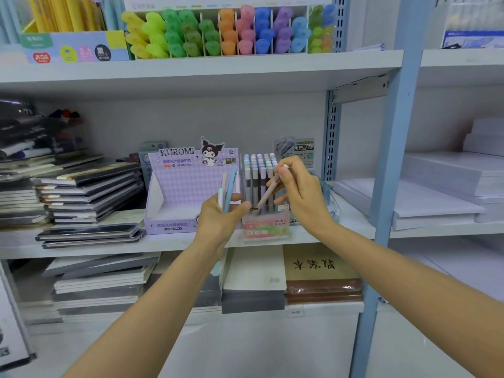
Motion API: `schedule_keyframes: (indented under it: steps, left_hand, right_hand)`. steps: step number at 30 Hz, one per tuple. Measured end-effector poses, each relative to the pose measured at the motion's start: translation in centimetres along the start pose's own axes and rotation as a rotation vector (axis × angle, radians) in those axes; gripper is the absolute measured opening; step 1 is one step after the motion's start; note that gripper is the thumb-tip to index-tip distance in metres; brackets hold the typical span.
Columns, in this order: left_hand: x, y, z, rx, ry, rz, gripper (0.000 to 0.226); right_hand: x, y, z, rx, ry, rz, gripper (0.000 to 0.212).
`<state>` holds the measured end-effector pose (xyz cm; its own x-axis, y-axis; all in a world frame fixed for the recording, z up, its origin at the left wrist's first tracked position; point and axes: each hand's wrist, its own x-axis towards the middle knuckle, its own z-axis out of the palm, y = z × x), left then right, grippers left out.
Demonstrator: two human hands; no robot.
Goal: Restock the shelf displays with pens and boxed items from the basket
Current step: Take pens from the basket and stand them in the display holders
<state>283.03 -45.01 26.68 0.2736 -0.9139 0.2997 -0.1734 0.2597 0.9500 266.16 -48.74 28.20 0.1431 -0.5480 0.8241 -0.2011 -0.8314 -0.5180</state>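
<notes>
Two arms: both reach forward from the bottom edge toward the middle shelf (191,241).
Left hand (218,214): clenched around a small bunch of pens (227,190), one blue, one pale pink, held upright just in front of the purple box.
Right hand (297,192): pinching one pale pink pen (268,190) between thumb and fingers, tilted, tip down toward the clear pen holder.
Pen holder (266,227): clear, with a pink and green label reading FRUIT SODA; it stands on the middle shelf between the two hands and is packed with upright pastel-capped pens (259,165).
Purple box (177,192): an open display box marked KUROMI, touching the pen holder's left side; its tray looks bare, though the left hand hides part of it.
Notebook stacks (87,192): dark-covered, piled flat to the left of the purple box.
Lower shelf: more flat stacks and a brown book (321,268) with black characters on it.
Paper reams (441,186): white, stacked in the next bay to the right, beyond the blue post (387,186).
Upper shelf: a rack of highlighters (226,31) running yellow, green, orange, pink, blue, purple.
Basket: out of view.
</notes>
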Motion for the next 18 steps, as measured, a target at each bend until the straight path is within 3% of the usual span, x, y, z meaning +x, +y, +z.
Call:
schedule_keyframes:
  steps: [18]
  left_hand:
    - [-2.8, -1.1, 0.1, -0.031, 0.069, 0.108, 0.026]
  right_hand:
    - [-0.9, -1.3, 1.2, -0.220, -0.143, -0.223, 0.021]
